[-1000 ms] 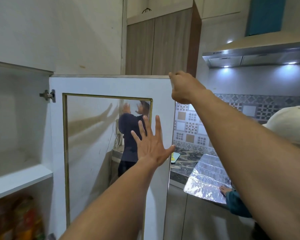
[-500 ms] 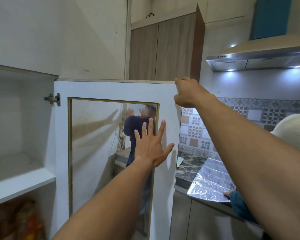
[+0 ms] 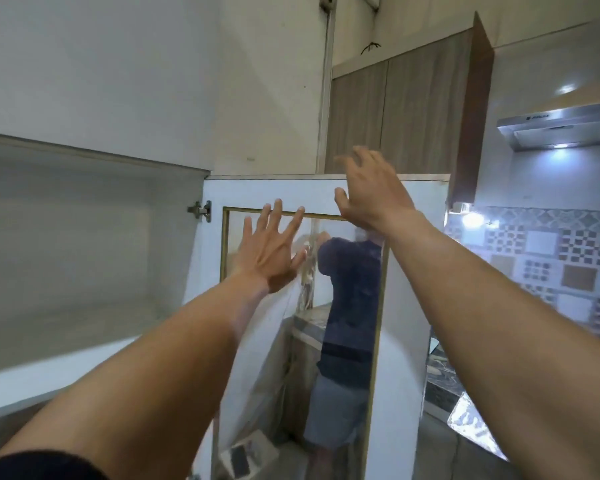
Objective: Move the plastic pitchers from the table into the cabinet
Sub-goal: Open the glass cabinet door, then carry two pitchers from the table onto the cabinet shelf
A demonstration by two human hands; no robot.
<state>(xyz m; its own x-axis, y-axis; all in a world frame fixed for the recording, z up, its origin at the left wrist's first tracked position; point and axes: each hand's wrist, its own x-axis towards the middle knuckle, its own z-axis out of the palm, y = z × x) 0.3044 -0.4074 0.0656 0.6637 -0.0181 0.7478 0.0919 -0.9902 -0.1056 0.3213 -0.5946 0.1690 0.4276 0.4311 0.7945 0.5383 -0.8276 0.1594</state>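
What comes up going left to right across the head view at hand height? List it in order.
Open cabinet interior → door hinge → left hand → right hand → patterned wall tiles.

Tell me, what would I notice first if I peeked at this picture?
Two bare arms reach up in the middle: the left hand spread open against the white cabinet door with a mirrored panel, the right hand open near the door's top edge. To the left gapes the empty white cabinet shelf; far right, a patterned tile wall.
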